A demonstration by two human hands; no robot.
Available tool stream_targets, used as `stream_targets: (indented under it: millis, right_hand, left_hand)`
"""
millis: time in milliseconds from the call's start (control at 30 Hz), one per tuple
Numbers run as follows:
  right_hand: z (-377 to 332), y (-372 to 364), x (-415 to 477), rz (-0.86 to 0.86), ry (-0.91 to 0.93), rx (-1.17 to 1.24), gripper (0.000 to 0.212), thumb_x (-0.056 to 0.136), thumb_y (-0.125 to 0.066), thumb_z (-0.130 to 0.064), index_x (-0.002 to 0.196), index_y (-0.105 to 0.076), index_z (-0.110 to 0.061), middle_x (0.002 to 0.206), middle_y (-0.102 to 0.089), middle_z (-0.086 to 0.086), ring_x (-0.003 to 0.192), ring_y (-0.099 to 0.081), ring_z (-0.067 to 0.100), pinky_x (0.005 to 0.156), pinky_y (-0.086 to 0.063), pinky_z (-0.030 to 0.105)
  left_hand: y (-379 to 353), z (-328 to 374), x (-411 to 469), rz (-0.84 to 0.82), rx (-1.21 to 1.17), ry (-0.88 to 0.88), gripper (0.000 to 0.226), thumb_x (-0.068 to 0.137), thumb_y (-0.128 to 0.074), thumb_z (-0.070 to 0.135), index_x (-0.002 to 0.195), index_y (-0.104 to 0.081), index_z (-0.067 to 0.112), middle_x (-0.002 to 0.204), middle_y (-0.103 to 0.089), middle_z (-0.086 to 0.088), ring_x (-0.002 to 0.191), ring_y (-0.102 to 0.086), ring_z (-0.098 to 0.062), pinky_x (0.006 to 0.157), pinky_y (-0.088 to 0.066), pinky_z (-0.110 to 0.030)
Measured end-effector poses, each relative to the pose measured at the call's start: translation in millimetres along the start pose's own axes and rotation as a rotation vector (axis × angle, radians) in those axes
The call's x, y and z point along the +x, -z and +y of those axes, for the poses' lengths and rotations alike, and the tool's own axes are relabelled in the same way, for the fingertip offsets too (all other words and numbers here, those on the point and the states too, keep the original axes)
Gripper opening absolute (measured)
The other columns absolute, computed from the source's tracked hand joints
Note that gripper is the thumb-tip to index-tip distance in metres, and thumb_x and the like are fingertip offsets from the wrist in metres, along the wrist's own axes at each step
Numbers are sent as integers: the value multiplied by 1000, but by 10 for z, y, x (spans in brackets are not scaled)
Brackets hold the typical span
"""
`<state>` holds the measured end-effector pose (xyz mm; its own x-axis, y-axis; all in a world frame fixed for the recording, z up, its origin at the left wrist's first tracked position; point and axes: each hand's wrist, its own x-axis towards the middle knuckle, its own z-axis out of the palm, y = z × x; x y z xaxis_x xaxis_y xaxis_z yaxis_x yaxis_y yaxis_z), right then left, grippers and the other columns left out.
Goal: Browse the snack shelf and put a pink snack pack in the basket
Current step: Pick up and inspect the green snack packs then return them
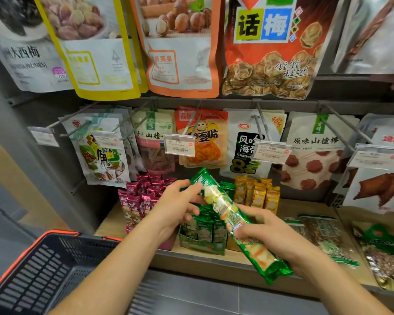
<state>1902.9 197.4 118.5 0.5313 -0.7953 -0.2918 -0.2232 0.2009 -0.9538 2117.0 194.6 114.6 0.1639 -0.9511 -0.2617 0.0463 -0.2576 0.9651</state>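
**A:** Low centre of frame: two hands, and one green pack (223, 208) slanting between them.

**B:** Grip?

**A:** The left hand (178, 201) pinches the upper end and the right hand (271, 235) is curled round the lower half. Both are clamped on the same pack.

**B:** Counts on the shelf?

**A:** Three lots of stick packs stand side by side: pink packs (141, 198) at left, a green display box (200, 244) in the middle, yellow packs (257, 194) at right. Five large bags (182, 53) hang along the top edge. Five price tags (179, 147) sit on the pegs of the middle row. One basket (32, 269), lower left.

**B:** Surface, room?

**A:** The shelf (309, 206) is a pale wood board against a grey backing panel. Grey floor tiles (191, 292) along the bottom edge.

**B:** The pink ones, how do they look?

**A:** Glossy magenta wrappers with crimped tops, standing upright and packed tight, with a pale snack picture lower down. They stand just left of the left hand, untouched. The basket is dark slatted plastic with an orange rim, and what shows of it holds nothing.
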Motion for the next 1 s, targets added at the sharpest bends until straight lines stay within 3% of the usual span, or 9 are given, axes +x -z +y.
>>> stream_targets:
  millis: [100, 233, 367, 467, 600, 733, 800, 867, 1000]
  right_hand:
    - [-24, 85, -52, -102, -69, -61, 53, 66, -69, -33, 113, -62, -55, 87, -75, -11, 65, -68, 7, 53, -46, 16]
    - [-13, 108, -80, -305, -84, 83, 44, 85, -66, -33, 128, -58, -31, 94, -72, 13, 75, -66, 15, 63, -49, 21]
    - [52, 129, -67, -270, -64, 83, 40, 92, -61, -37, 128, -57, -22, 85, -66, 11, 60, -55, 15, 56, -45, 22]
    - [111, 107, -29, -155, 66, -157, 32, 99, -50, -34, 128, -56, -23, 74, -61, 0, 55, -42, 9, 53, -35, 19]
    - [165, 32, 20, -122, 117, -283, 33, 101, -49, -30, 133, -49, -26, 84, -58, -6, 66, -55, 5, 53, -36, 22]
    - [220, -57, 142, 38, 142, -526, 43, 96, -54, -42, 136, -48, -27, 80, -65, -6, 59, -60, 1, 49, -40, 17]
    - [284, -84, 235, 149, 181, -734, 46, 96, -52, -47, 138, -46, -30, 65, -65, -5, 56, -58, 0, 52, -39, 17]
    - [355, -111, 330, 227, 236, -867, 44, 97, -50, -44, 139, -47, -29, 64, -63, -8, 62, -56, -1, 58, -39, 19]
    - [406, -179, 505, 306, 324, -945, 38, 98, -50, -32, 135, -54, -28, 84, -47, -21, 81, -46, -2, 74, -38, 21]
  left_hand:
    - [84, -30, 18, -61, 40, 6, 19, 91, -63, 40, 98, -64, 23, 52, -59, 8, 45, -47, -7, 39, -33, -18]
    - [139, -19, 49, 30, 149, -70, 33, 89, -64, 44, 61, -66, 26, 52, -56, 5, 41, -44, -6, 37, -32, -17]
    - [323, 12, 171, 318, 123, -103, 28, 90, -62, 43, 90, -69, 16, 50, -54, 5, 39, -44, -7, 36, -30, -19]
    - [383, 27, 193, 264, 174, -84, 29, 91, -58, 48, 99, -67, 23, 56, -59, 4, 39, -45, -7, 35, -31, -18]
    - [481, 122, 153, 119, 110, -63, 32, 86, -68, 43, 106, -64, 19, 102, -66, -4, 47, -52, -9, 36, -34, -18]
    - [750, 277, 48, 134, 47, -219, 33, 65, -77, 36, 91, -75, 14, 82, -73, -9, 55, -63, -11, 48, -49, -17]
    - [877, 313, 11, 223, 84, -344, 8, 73, -75, 28, 80, -79, 26, 80, -76, -3, 64, -68, -10, 52, -52, -17]
    - [969, 301, 22, 339, 87, -451, 16, 81, -74, 15, 77, -79, 30, 79, -76, 0, 69, -70, -10, 56, -55, -19]
    - [1014, 220, 129, 553, 123, -531, 30, 79, -78, 12, 105, -73, 24, 86, -74, 12, 82, -70, -1, 74, -55, -18]
